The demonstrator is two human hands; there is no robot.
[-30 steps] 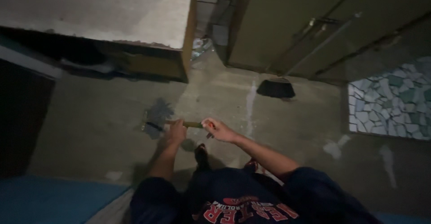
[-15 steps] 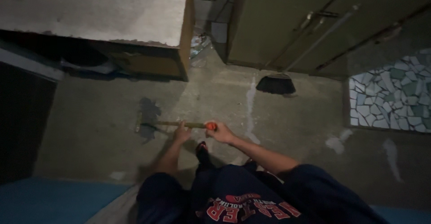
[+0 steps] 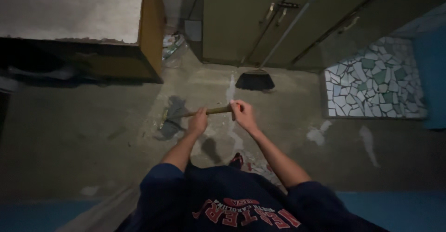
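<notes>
**Down on the concrete floor, two hands on a wooden handle**

Here the person looks straight down at their own arms, both reaching forward over a grey concrete floor [image 3: 83, 139]. The left hand [image 3: 197, 122] is wrapped around the middle of a long wooden handle [image 3: 216, 111], its grip pressed together about the shaft. The right hand [image 3: 242, 113] is clasped over the handle's near end, its fingers curled shut on the wood. The handle runs level from right to left, and at its far end a flat scraper-like head [image 3: 163, 119] rests on the floor beside a dark wet patch [image 3: 174, 118]; its exact kind is too dim to tell. Well apart, a black broom [image 3: 254, 79] leans with its long stick against olive-green cabinet doors [image 3: 232, 23]. To the left stands a rough concrete slab edged with an orange-brown wooden frame [image 3: 151, 32], with crumpled plastic litter [image 3: 172, 43] just beside it. On the right lies a patch of broken-tile mosaic [image 3: 371, 85].
</notes>
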